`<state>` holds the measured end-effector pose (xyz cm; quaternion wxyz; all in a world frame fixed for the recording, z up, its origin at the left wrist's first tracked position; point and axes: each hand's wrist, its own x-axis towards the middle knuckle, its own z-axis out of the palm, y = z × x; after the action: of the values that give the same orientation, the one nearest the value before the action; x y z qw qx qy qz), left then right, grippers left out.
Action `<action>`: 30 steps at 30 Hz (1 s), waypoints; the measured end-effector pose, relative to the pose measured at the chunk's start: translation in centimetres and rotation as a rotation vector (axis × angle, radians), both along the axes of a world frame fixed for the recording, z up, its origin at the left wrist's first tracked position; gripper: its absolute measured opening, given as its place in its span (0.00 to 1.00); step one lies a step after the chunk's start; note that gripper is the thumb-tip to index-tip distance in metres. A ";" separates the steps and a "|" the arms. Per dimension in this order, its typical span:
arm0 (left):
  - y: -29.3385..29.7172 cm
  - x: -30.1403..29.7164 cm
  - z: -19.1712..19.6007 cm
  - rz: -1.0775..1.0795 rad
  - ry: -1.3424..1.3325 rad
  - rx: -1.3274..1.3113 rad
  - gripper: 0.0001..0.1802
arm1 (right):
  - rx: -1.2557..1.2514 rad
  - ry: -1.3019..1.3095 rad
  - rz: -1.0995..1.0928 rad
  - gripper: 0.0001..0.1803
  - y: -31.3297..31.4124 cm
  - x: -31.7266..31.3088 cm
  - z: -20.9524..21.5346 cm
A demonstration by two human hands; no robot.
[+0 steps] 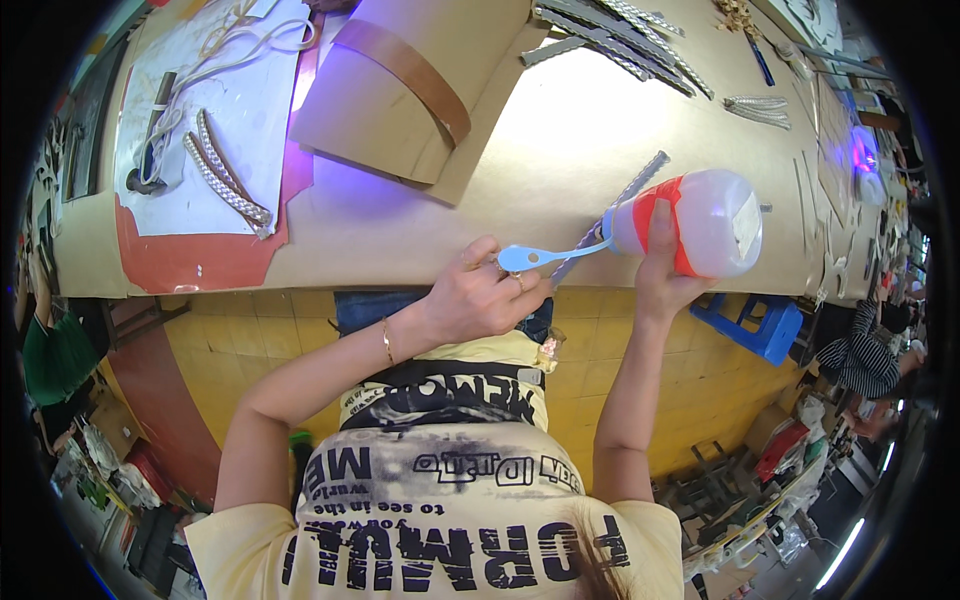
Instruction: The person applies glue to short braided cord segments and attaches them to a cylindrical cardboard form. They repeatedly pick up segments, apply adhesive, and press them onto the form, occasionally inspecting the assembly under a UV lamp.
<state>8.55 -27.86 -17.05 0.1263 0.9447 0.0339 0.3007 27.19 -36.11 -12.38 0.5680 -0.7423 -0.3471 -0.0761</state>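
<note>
My right hand (665, 280) is wrapped around a translucent plastic squeeze bottle (715, 215) with a red band, tipped on its side with its neck toward the left. From its blue neck a light-blue tethered cap (530, 258) stretches left, its rounded end in front of my left hand (488, 297). The fingers of that hand are curled, with the lower end of a narrow grey braided strip (640, 180) at their tips. This strip slants away beneath the bottle's neck, which hides part of it. Whether the nozzle touches the strip, I cannot tell.
Brown paper covers the table (400, 225). A curved brown board with a leather-like strap (410, 75) lies beyond my hands. Several braided strips (630, 45) are piled at the far side. At left are silvery braids (225, 180) and a hammer (155, 135). A blue stool (755, 325) stands at right.
</note>
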 end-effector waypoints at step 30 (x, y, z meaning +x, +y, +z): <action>-0.3 0.0 -0.4 0.189 -0.099 -0.088 0.13 | -0.080 0.075 0.178 0.16 -3.0 -5.5 0.0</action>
<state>8.59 -28.14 -17.41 0.1405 0.9148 0.1296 0.3559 21.72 -39.08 -12.38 0.5549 -0.7331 -0.3930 0.0164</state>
